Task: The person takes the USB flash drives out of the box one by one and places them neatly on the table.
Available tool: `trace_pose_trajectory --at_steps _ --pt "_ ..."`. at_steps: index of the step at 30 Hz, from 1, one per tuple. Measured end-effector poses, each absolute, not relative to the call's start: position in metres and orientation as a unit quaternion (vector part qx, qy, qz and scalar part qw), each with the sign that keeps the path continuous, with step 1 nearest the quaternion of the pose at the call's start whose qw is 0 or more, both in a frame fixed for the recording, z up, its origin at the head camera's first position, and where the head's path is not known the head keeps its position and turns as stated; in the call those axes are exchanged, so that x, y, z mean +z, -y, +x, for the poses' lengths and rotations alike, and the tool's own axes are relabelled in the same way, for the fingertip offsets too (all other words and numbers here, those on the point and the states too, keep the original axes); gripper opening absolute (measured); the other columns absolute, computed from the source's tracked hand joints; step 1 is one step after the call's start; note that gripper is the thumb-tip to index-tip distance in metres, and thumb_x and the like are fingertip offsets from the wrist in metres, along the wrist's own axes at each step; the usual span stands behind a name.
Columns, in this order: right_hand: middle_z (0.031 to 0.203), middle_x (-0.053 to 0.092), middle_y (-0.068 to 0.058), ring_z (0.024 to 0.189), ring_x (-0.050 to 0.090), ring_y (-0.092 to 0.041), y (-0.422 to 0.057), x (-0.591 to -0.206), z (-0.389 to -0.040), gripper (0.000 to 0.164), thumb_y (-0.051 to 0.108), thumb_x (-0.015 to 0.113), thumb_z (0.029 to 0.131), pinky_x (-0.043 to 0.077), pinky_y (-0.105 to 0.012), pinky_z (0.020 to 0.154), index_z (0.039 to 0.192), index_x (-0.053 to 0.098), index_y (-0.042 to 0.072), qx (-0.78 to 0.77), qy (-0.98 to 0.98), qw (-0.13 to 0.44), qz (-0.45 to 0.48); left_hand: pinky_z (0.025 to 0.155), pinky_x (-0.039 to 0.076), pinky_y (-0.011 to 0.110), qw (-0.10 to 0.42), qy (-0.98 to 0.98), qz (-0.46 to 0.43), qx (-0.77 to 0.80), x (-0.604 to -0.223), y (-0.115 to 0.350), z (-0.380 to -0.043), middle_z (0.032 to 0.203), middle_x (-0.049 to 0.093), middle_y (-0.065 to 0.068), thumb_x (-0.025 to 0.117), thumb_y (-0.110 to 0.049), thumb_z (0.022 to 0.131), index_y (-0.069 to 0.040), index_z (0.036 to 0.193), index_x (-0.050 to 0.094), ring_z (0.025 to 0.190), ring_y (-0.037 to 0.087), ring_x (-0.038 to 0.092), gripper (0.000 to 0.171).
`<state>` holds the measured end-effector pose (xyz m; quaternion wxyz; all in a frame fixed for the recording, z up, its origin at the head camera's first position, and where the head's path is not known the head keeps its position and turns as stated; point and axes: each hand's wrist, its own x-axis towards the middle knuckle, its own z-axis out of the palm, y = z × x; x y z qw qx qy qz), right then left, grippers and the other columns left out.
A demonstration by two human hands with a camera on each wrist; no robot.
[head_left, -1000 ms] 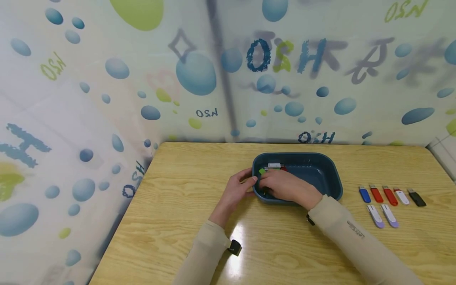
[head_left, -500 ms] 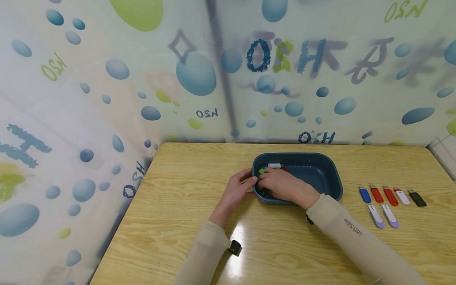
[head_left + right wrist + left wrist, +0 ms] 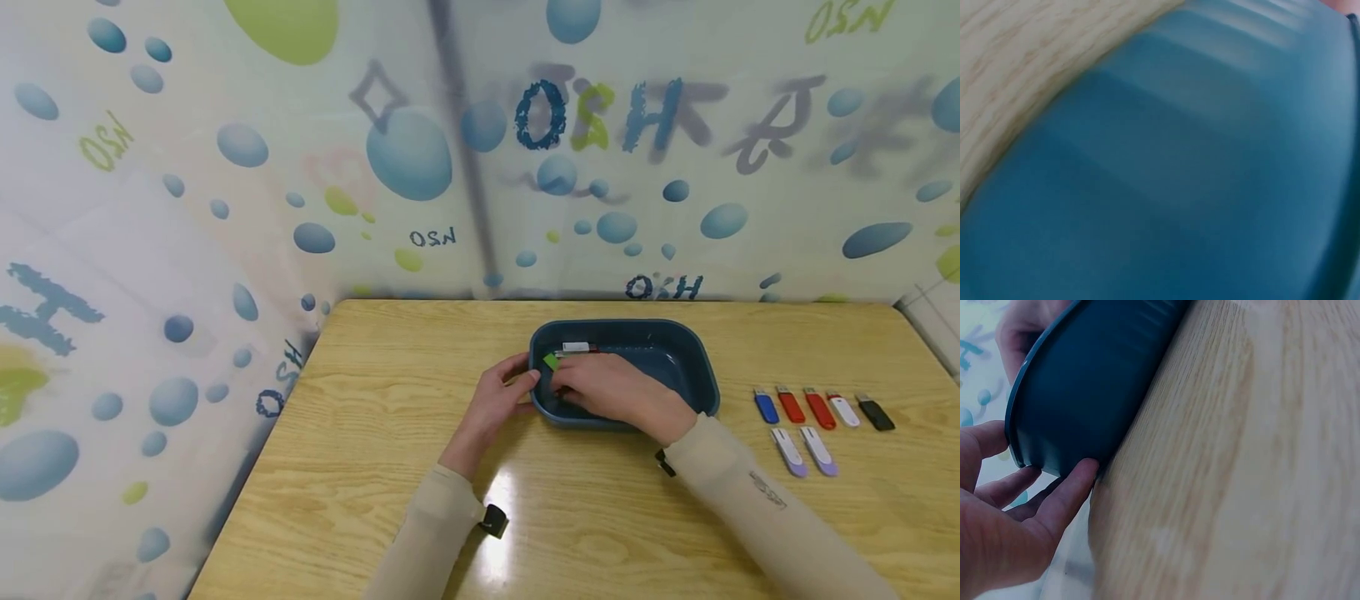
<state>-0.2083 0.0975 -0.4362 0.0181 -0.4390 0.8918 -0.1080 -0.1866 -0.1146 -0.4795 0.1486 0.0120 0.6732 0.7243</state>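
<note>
A dark blue plastic tub (image 3: 678, 350) stands on the table, its outer wall (image 3: 1091, 381) filling much of the left wrist view. My left hand (image 3: 501, 390) holds the tub's left end, thumb at the rim and fingers against the outside. Inside the tub's left half is my right hand (image 3: 611, 385), fingers bent downward and fingertips hidden; I cannot tell whether they hold anything. Beside those fingers lie a green USB stick (image 3: 551, 362) and, by the back wall, a white USB stick (image 3: 576, 347). The right wrist view mainly shows the tub's blurred outer wall (image 3: 1166, 169).
Right of the tub, USB sticks lie in two rows: a blue one (image 3: 766, 407), red ones (image 3: 791, 405), a white one (image 3: 844, 411) and a black one (image 3: 876, 413), with two white-and-purple ones (image 3: 788, 452) in front. A patterned curtain (image 3: 412, 242) hangs behind the table.
My right hand shifts slightly right within the tub, its forearm moving with it. The left hand keeps its place at the tub's end, and the USB sticks outside stay put.
</note>
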Motion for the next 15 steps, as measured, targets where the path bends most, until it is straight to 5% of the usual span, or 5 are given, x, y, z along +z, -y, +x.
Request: trace_pose_trajectory --at_steps 15 --pt "0.104 0.068 0.0 0.088 0.067 -0.015 -0.141 -0.42 -0.183 0.02 0.014 0.078 0.094 0.058 -0.038 0.076 0.113 0.076 0.01 -0.164 -0.91 -0.041 -0.378 0.089 0.061 0.043 0.14 -0.682 0.0 0.718 -0.48 0.113 -0.186 0.147 0.051 0.022 0.062 -0.015 0.105 0.0 0.15 0.051 0.123 0.036 0.061 0.049"
